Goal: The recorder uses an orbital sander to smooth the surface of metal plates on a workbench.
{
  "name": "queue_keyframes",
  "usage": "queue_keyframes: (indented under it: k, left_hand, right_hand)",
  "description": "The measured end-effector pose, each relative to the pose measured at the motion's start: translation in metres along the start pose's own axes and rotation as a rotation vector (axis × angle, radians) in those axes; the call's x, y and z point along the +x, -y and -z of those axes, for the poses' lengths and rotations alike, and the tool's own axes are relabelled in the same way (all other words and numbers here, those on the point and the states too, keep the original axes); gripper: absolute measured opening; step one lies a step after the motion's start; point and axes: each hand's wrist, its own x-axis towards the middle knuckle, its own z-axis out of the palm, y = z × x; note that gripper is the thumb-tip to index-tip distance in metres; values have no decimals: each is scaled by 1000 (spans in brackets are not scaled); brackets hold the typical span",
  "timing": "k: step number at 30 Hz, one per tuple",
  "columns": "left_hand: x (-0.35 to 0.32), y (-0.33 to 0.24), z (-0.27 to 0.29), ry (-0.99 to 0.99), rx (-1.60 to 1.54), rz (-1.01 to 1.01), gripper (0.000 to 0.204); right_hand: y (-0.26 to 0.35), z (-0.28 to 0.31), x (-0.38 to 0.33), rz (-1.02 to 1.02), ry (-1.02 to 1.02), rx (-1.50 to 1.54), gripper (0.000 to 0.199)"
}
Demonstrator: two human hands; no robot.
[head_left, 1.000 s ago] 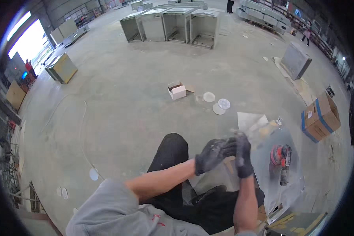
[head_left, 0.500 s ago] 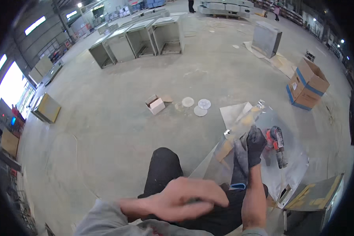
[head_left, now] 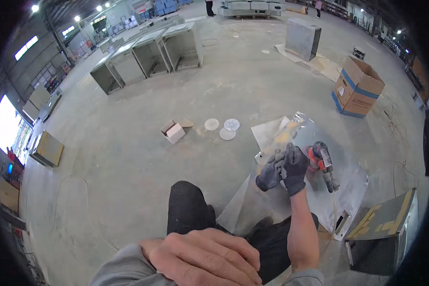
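Note:
My left hand is bare and low in front of my body, its back up and its fingers stretched, slightly bent, with nothing seen in them. My right hand wears a dark work glove. Its fingers are closed on a second, loose grey work glove, which sticks out on their left side. Both gloves are above a shiny metal panel on the floor beside my right knee. A red and black power sander rests on that panel, just right of my right hand.
Several round white sanding discs and a small open carton lie ahead. A large cardboard box stands far right, with a metal cabinet near right. Grey metal cabinets line the back left. A hose curves across the floor.
The loose glove, which hung down toward my lap, now sits bunched up at the left of my right hand. My left hand has drawn back toward my body. The view has shifted slightly.

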Motion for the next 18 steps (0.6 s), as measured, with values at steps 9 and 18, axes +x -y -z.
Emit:
queue_keyframes:
  k: [9,18]
  left_hand:
    - [15,8,5,172,302,-269,14]
    - [27,-11,7,-134,757,-218,3]
  right_hand:
    - [1,8,3,-234,186,158,32]
    - [-23,12,16,-7,440,364,30]
